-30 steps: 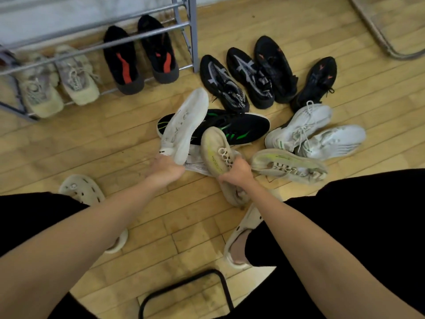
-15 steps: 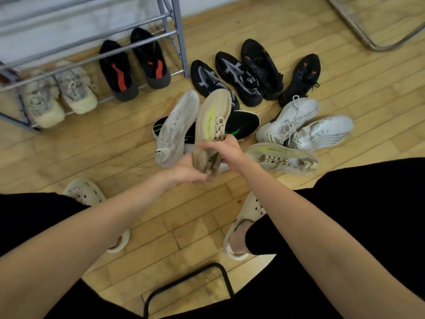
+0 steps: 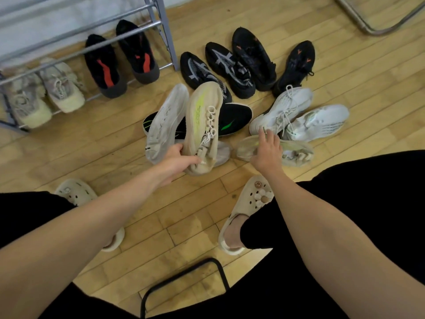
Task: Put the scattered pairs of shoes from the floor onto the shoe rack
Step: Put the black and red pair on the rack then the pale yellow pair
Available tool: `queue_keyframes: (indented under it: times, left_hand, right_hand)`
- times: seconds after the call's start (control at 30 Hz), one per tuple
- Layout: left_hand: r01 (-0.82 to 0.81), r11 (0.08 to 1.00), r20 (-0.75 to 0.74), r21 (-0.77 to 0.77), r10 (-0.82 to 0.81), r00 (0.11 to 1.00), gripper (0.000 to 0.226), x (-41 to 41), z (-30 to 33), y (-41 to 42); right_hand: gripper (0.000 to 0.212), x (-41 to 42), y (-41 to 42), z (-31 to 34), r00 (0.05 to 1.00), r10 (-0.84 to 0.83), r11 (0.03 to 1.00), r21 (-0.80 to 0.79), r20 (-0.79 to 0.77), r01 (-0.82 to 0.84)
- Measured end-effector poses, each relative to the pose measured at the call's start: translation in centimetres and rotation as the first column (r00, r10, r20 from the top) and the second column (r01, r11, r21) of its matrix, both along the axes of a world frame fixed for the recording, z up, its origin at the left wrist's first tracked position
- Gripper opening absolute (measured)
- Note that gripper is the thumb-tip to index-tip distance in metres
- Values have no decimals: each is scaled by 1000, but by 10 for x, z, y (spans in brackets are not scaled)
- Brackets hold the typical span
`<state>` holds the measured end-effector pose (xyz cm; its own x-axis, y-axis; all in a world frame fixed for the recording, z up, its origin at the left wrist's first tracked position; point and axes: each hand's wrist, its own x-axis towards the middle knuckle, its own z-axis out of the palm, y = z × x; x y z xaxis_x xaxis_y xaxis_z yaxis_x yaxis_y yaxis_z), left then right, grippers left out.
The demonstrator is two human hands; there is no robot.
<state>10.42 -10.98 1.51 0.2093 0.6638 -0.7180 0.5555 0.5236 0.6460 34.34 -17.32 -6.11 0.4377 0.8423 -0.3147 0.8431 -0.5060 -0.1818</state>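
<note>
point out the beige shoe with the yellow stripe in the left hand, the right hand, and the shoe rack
beige shoe point(image 3: 202, 116), head view, on its upper
right hand point(image 3: 268, 150), head view, back of hand
shoe rack point(image 3: 169, 42), head view, right upright post

Wooden floor point(image 3: 115, 143), scattered black and white shoes point(image 3: 230, 67), shoe rack point(image 3: 165, 38) standing on it

Pale wooden plank floor point(image 3: 345, 72) fills the view; a white wall point(image 3: 57, 21) at eleven o'clock, a black tubular frame point(image 3: 184, 275) (perhaps a stool) at six.

Floor point(image 3: 115, 143): pale wood planks, light sheen. Shoe rack point(image 3: 164, 38): grey metal bars, satin. Beige shoe point(image 3: 202, 125): matt knit cloth. Clog point(image 3: 250, 199): smooth matt plastic-looking foam.
</note>
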Motion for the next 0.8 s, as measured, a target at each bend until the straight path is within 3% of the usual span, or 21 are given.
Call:
queue_keyframes:
  times: [0.13, 0.3, 0.5, 0.67, 0.8]
  left_hand:
    - [-40, 995, 47, -94, 45, 998, 69, 0, -8, 3]
    - [-102, 981, 113, -165, 121, 986, 68, -2, -12, 4]
    - [-140, 978, 138, -153, 161, 977, 58, -7, -7, 7]
    - [-179, 976, 109, -122, 193, 975, 67, -19, 2, 12]
    - [-219, 968, 122, -122, 234, 965, 74, -30, 13, 13]
  right_hand:
    - [101, 10, -14, -17, 985, 106, 988, -124, 137, -89]
    - [100, 6, -9, -22, 957, 162, 976, -181, 241, -119]
    - [76, -4, 14, -16, 952, 159, 985, -111, 261, -134]
    - [56, -6, 31, -7, 968, 111, 991, -95, 227, -91]
    - [32, -2, 33, -3, 976, 12, 997, 78, 220, -30]
